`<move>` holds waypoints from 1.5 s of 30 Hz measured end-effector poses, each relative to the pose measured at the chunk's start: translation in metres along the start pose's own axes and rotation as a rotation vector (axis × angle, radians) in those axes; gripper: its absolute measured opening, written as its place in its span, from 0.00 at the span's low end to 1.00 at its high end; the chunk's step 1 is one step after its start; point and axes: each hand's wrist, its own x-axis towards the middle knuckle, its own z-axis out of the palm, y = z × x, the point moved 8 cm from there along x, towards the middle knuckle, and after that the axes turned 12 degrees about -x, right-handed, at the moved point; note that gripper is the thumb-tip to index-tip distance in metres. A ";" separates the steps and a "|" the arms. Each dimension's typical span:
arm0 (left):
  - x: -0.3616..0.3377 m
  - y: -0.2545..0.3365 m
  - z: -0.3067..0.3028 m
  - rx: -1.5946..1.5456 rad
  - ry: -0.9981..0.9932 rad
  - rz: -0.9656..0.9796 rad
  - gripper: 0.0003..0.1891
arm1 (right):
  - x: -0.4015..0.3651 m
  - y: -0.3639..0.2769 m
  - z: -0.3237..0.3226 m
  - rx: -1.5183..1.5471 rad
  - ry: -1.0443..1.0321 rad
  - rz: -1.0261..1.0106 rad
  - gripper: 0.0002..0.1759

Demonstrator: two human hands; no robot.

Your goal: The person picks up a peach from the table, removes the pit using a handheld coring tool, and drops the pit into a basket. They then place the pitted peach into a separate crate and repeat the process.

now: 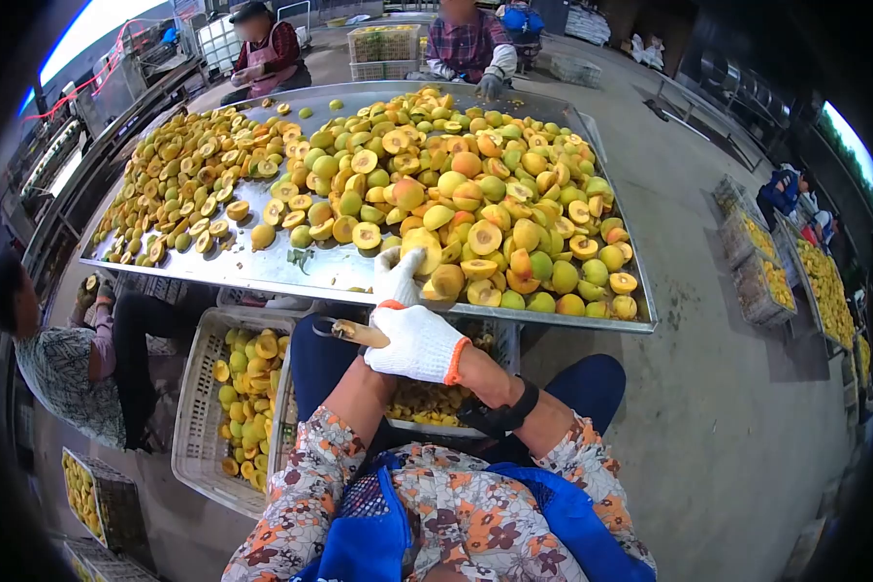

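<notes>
My left hand (398, 276), in a white glove with an orange cuff, reaches to the near edge of the metal table (291, 276). Its thumb and fingers are closed on a yellow peach half (422, 249) at the edge of the pile. Crossing in front of the left wrist is my right hand (415, 341), gloved alike. It grips a wooden-handled pitting knife (359, 334), whose curved metal end points left. Halved peaches (484, 238) lie heaped on the table, some cut side up, with the smaller halves (179, 175) spread at the left.
Below the table edge stand a crate (189, 427) of peach pieces at left and another crate between my knees, partly hidden by my arms. One person (68, 378) sits at left; two people (466, 44) are across the table. Crates (757, 281) and another fruit-covered table (824, 291) stand right.
</notes>
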 end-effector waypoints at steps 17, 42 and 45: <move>-0.026 0.051 0.019 -0.362 -0.041 0.066 0.21 | -0.019 -0.038 -0.015 -0.020 0.147 -0.062 0.21; -0.091 0.139 0.116 -1.075 -0.390 -0.350 0.14 | -0.035 -0.003 0.068 1.408 0.147 0.406 0.18; -0.096 0.131 0.114 -0.956 -0.385 -0.326 0.15 | -0.039 -0.002 0.089 1.495 0.029 0.432 0.17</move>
